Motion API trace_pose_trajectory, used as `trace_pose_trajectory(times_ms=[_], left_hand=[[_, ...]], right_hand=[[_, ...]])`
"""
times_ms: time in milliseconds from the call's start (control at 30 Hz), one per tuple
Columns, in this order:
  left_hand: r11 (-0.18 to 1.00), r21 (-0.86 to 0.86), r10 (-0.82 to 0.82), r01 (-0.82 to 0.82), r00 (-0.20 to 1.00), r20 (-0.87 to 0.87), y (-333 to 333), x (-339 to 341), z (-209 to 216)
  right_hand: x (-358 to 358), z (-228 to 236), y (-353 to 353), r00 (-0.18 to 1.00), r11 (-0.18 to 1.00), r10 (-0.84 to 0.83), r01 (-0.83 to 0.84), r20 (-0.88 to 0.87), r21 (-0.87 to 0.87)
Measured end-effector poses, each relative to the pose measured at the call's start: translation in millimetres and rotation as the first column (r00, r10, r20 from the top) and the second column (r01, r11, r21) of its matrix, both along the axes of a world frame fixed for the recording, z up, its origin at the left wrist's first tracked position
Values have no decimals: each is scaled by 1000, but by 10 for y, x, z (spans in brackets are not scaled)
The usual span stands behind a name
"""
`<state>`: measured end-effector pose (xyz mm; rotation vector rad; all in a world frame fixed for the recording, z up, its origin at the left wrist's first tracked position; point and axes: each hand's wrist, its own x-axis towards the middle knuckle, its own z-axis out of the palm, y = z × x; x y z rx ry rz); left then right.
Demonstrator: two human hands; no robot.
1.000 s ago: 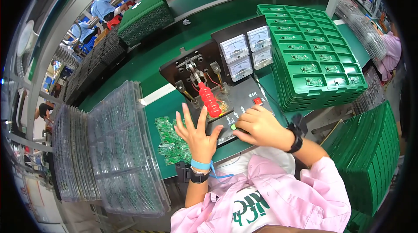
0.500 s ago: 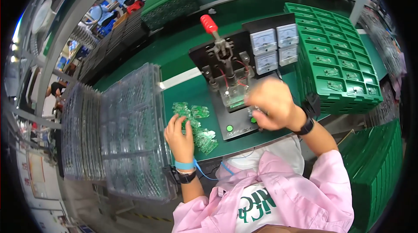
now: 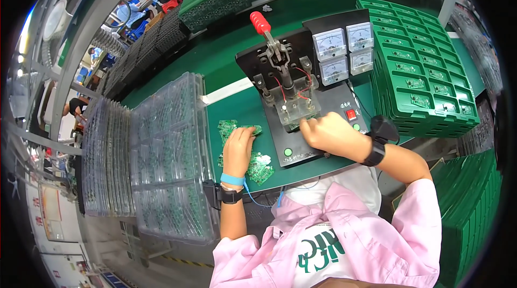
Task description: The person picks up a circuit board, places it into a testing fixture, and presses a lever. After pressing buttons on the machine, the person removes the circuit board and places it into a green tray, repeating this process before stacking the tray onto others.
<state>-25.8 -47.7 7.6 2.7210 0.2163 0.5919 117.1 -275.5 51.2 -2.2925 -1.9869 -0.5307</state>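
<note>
My left hand (image 3: 236, 150) lies over a loose pile of small green circuit boards (image 3: 261, 172). Its fingers are drawn together, with the tips on a circuit board (image 3: 251, 130) at the pile's upper right. My right hand (image 3: 335, 134) is closed at the front of a black test fixture (image 3: 301, 150). Its fingertips meet the edge of a green circuit board (image 3: 292, 127) under the clear pressing block (image 3: 296, 109); the fingers hide most of that board. The red-handled toggle clamp (image 3: 260, 22) stands upright above the block.
Panel meters (image 3: 330, 44) and a red switch (image 3: 351, 114) are on the fixture. Green compartment trays (image 3: 417, 107) with boards stand at right; clear plastic trays (image 3: 167, 153) are stacked at left. Black trays (image 3: 145, 46) line the far left. People work beyond. A blue wrist strap's cord hangs from my left wrist.
My right hand, blurred and raised before, has come down to the fixture's front edge. My left hand has shifted right and up over the pile, and its spread fingers have drawn together.
</note>
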Motion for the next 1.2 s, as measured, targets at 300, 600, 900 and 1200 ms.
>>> trace_pose_trajectory(times_ms=[300, 600, 900, 1200], left_hand=[[972, 122, -225, 201, 946, 234, -771, 225, 272], [987, 94, -143, 133, 984, 106, -1107, 463, 233], [930, -174, -315, 323, 946, 70, -1213, 204, 599], [1000, 3, -14, 14, 849, 529, -735, 954, 1302]], right_hand=[[102, 408, -899, 963, 870, -15, 146, -270, 471], [279, 608, -1704, 938, 819, -179, 309, -297, 484], [2799, 662, -3206, 698, 482, -670, 667, -252, 568], [3360, 178, -3284, 608, 464, -727, 777, -318, 425]])
